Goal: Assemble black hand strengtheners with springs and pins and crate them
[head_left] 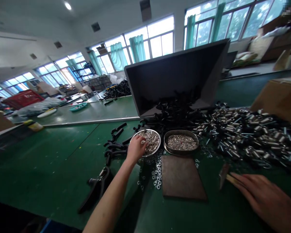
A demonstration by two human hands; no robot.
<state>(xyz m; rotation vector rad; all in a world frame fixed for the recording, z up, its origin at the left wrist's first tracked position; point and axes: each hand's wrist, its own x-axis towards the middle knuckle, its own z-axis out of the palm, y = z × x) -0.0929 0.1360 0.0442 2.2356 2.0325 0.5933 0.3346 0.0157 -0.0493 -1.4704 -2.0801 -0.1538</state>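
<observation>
Right hand [262, 192] around hammer [223, 176], metal pieces [152, 141] beneath left hand [136, 147]

Teal curtains [137, 48] hang at windows [161, 44], a red crate [23, 99] further left.

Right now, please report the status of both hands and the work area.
Left hand at round dish, grip unclear. Right hand gripping hammer. Loose metal rings beside brown plate, between the hands.

Mid-frame on the table [50, 168], a dish [159, 144] stands left of a tin [181, 151], bin [169, 76] behind, slab [183, 178] in front.
</observation>
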